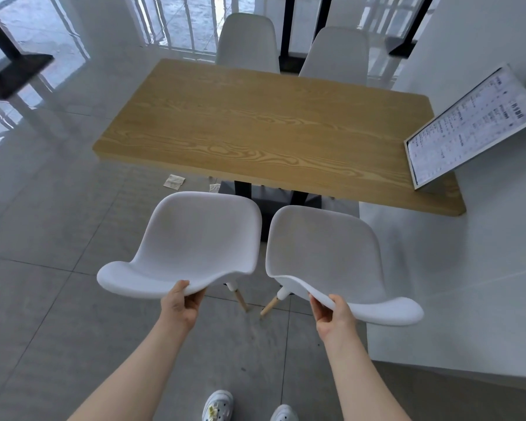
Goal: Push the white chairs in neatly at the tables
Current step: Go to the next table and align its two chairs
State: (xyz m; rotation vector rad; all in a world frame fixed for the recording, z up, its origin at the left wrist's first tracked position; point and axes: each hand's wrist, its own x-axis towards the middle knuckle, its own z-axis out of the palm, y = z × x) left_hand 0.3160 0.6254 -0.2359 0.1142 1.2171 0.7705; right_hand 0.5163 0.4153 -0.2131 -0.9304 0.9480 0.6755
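Two white shell chairs stand side by side on the near side of a wooden table (pixel 271 129). My left hand (pixel 179 305) grips the top edge of the left chair's (pixel 192 238) backrest. My right hand (pixel 331 314) grips the top edge of the right chair's (pixel 325 256) backrest. The front edges of both seats sit just short of the table's near edge, with a narrow gap between the chairs. Two more white chairs, one on the left (pixel 246 41) and one on the right (pixel 336 53), are tucked in at the far side.
A framed menu board (pixel 468 123) leans on the table's right end against a white wall (pixel 483 238). Scraps of paper (pixel 173 181) lie on the grey tiled floor under the table. Another table's black base (pixel 9 65) stands far left. My white shoes (pixel 219 405) show below.
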